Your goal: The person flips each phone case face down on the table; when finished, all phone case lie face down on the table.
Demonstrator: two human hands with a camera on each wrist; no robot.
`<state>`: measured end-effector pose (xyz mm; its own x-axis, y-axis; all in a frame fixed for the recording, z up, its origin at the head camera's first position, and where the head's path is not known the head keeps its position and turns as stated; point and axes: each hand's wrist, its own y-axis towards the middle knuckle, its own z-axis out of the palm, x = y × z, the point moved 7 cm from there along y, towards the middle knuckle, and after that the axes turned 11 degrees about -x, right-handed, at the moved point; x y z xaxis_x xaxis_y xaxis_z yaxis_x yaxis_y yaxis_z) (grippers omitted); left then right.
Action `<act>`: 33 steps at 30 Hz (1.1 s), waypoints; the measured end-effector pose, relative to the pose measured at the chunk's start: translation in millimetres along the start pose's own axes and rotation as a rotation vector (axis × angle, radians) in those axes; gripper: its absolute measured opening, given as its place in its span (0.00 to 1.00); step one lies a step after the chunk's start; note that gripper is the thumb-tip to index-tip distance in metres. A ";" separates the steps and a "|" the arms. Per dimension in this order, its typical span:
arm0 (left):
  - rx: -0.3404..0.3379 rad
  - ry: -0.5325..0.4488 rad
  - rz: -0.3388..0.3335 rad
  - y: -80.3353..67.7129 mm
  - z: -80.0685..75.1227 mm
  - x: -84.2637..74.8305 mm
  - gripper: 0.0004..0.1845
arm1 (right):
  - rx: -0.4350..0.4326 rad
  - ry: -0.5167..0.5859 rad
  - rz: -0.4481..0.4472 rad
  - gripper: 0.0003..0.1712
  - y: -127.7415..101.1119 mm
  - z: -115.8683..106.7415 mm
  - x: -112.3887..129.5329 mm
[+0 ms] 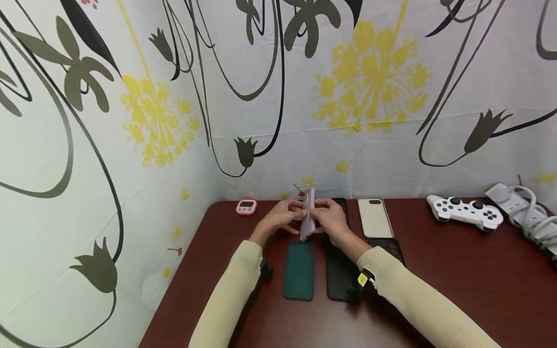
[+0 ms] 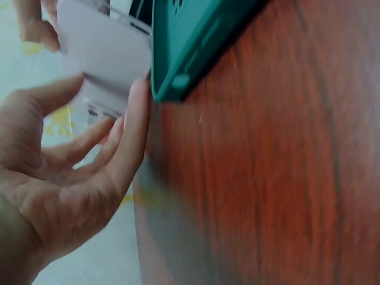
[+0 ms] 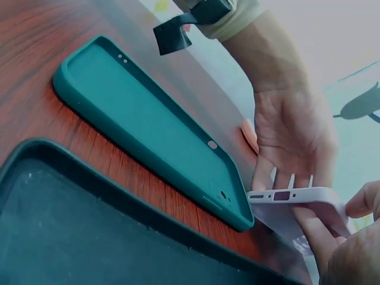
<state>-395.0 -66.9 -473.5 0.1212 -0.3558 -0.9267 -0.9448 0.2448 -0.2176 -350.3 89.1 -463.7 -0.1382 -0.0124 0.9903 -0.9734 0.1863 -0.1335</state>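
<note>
A lilac phone case (image 1: 308,220) stands on edge between both hands above the far part of the table. My left hand (image 1: 283,215) pinches its left side, with the thumb on one face and the fingers at its edge. From the other side my right hand (image 1: 332,221) grips it with thumb and fingers. Port cutouts show along its short end in the right wrist view. Just nearer lies a teal phone case (image 1: 299,271), hollow side up. Beside that, partly under my right forearm, is a long black case-like tray (image 1: 338,278).
A cream phone case (image 1: 375,218) and a black phone case (image 1: 393,247) lie to the right, the latter partly hidden by my sleeve. Farther right are a white game controller (image 1: 464,211) and a power strip (image 1: 518,205) with a coiled cord. A pink timer (image 1: 246,207) sits at the back left.
</note>
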 end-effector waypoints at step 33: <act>-0.244 0.089 0.012 -6.9 -16.2 5.2 0.30 | -0.078 -0.655 -0.307 0.19 1.3 0.4 10.4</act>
<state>-392.8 -85.1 -471.8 0.0927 -0.4349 -0.8957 -0.9928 0.0287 -0.1167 -353.1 88.8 -453.6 0.0343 -0.6568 0.7533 -0.9733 0.1493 0.1745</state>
